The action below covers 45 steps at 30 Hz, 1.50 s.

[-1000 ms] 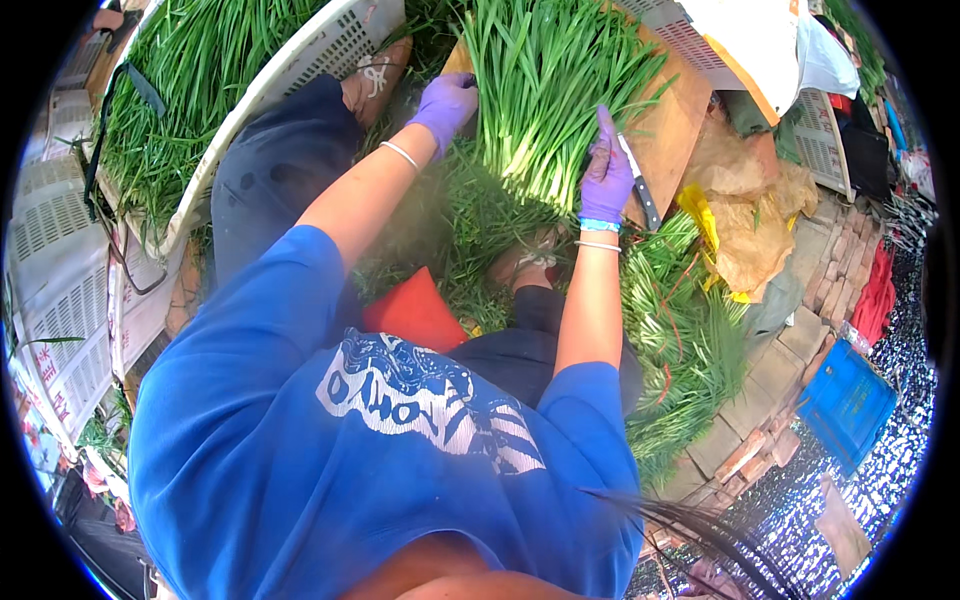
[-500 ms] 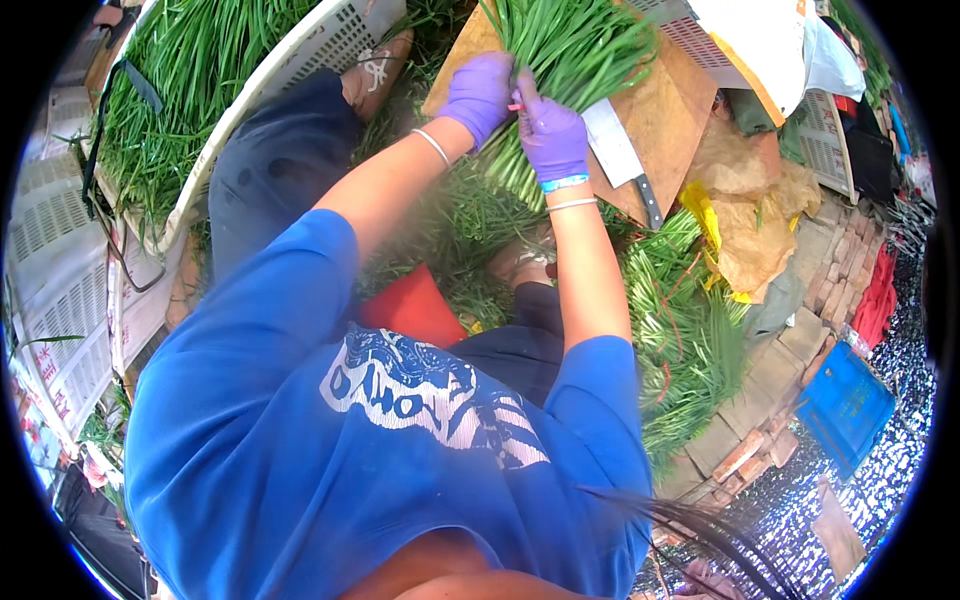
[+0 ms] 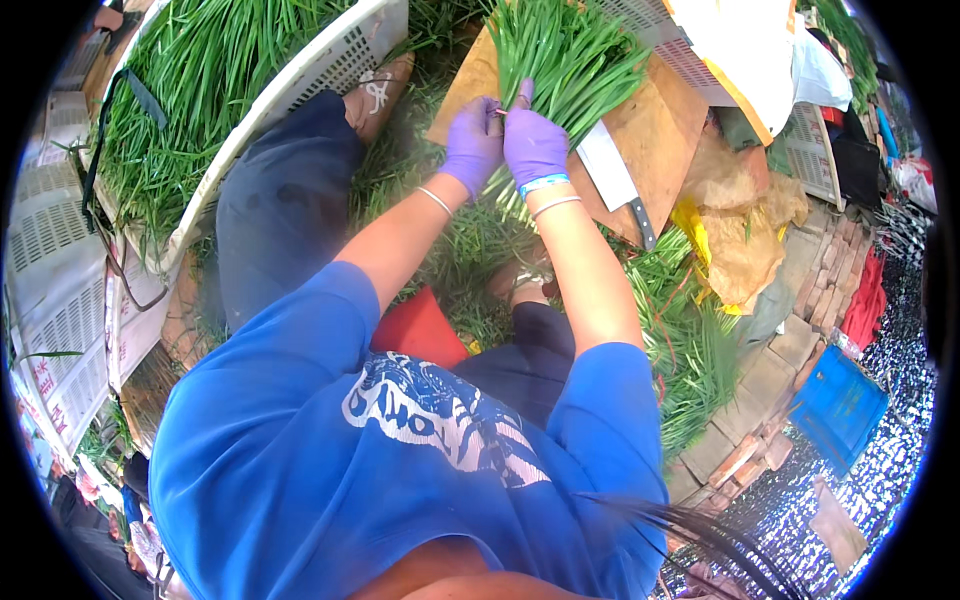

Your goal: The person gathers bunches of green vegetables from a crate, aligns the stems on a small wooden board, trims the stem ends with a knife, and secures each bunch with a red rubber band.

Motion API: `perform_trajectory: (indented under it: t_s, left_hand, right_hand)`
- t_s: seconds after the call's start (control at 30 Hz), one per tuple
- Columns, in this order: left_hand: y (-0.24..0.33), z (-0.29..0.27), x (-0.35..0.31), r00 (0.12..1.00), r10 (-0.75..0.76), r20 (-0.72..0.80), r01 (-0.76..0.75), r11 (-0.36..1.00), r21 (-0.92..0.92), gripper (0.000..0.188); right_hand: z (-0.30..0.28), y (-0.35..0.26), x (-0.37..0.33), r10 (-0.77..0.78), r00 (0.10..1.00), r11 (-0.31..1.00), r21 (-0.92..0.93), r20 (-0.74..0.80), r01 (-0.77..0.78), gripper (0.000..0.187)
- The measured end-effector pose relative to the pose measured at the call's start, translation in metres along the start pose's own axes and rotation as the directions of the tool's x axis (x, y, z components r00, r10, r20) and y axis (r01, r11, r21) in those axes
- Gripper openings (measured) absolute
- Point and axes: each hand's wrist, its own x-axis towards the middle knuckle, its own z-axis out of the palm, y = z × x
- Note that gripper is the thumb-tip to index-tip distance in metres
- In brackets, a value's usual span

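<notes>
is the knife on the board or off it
On: the knife lies with its blade on the wooden board, beside the right hand, its handle toward the near corner.

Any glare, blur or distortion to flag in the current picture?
Head view: light nearly bleaches the white sheet and sparkles off the glittering surface at lower right; head view: fisheye bends the white crates at left; head view: haze softens the loose greens; the green bundle looks clearer.

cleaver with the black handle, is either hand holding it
No, the cleaver lies with its blade on the wooden board, while the left hand and right hand are at the chive bunch.
</notes>
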Motion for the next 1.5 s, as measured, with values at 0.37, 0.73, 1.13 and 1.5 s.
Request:
perform_trajectory:
  t_s: [0.37, 0.73, 1.13, 1.5]
  left_hand:
    - [-0.018, -0.007, 0.011, 0.906, -0.241, 0.347, 0.358, 0.875, -0.326, 0.053]
    - [-0.021, -0.001, 0.012, 0.929, -0.241, 0.282, 0.345, 0.843, -0.414, 0.034]
    - [-0.009, -0.009, 0.009, 0.907, -0.322, 0.271, 0.412, 0.811, -0.415, 0.031]
    - [-0.021, -0.019, 0.012, 0.885, -0.217, 0.412, 0.451, 0.622, -0.64, 0.042]
  right_hand:
    - [0.002, -0.002, 0.006, 0.027, 0.995, 0.999, -0.033, 0.092, -0.024, 0.051]
    - [0.0, -0.009, 0.009, 0.093, 0.992, 0.99, -0.11, 0.086, -0.084, 0.057]
    - [0.007, -0.015, 0.009, 0.119, 0.99, 0.987, -0.118, 0.072, -0.11, 0.059]
    - [0.007, -0.019, 0.008, 0.08, 0.995, 0.99, -0.123, 0.063, -0.071, 0.06]
